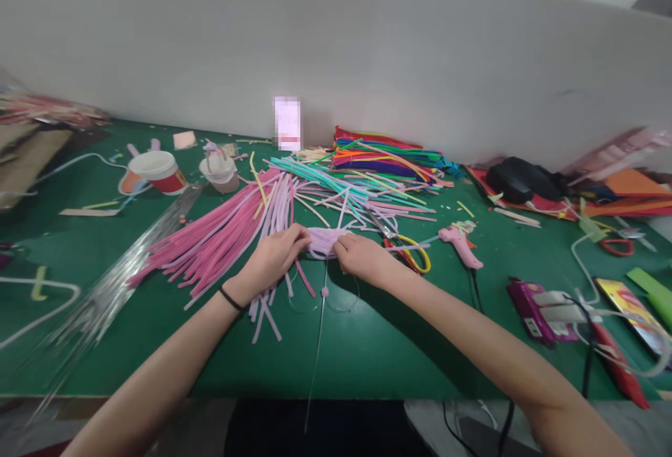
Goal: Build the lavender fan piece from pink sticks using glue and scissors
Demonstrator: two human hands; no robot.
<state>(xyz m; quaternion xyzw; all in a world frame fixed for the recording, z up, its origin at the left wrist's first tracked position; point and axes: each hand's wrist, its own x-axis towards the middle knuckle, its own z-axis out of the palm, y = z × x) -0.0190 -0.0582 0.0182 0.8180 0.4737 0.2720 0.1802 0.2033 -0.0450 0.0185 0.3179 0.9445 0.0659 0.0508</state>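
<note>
Between my hands is a small bundle of lilac pipe cleaners (322, 241), bent into a rounded shape. My left hand (281, 250) pinches its left end, and my right hand (360, 255) grips the right end with curled fingers. Below the bundle, a thin wire stem (320, 345) runs toward the table's front edge, with a small lilac knob near its top and thin wire loops to either side. Pink pipe cleaners (220, 236) and lilac ones lie fanned out beside my left hand. Scissors (409, 250) with yellow and red handles rest just beyond my right hand.
A pink glue gun (462, 243) lies to the right, near a purple power strip (540, 313) with plugs and cables. Multicoloured pipe cleaners (388, 156) are piled along the wall. A paper cup (160, 170) and silvery wires (126, 268) are on the left.
</note>
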